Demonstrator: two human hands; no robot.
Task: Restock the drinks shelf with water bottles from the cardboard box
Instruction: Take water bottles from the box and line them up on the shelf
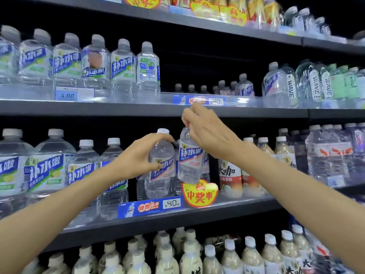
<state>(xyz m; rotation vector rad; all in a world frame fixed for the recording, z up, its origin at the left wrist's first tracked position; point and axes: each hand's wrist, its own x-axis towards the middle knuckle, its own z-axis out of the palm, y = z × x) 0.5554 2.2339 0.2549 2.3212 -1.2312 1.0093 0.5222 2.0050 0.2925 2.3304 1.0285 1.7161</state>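
Note:
My left hand grips a clear water bottle with a blue and white label around its shoulder, at the front of the middle shelf. My right hand pinches a second, like bottle by its cap, so the cap is hidden. That bottle hangs just right of the first, its base above the shelf edge and a yellow and red promo tag. The cardboard box is out of view.
Larger water bottles fill the middle shelf's left side; brown-labelled drinks and big bottles stand right. The upper shelf has a gap with small bottles set far back. Milky drinks crowd the bottom shelf.

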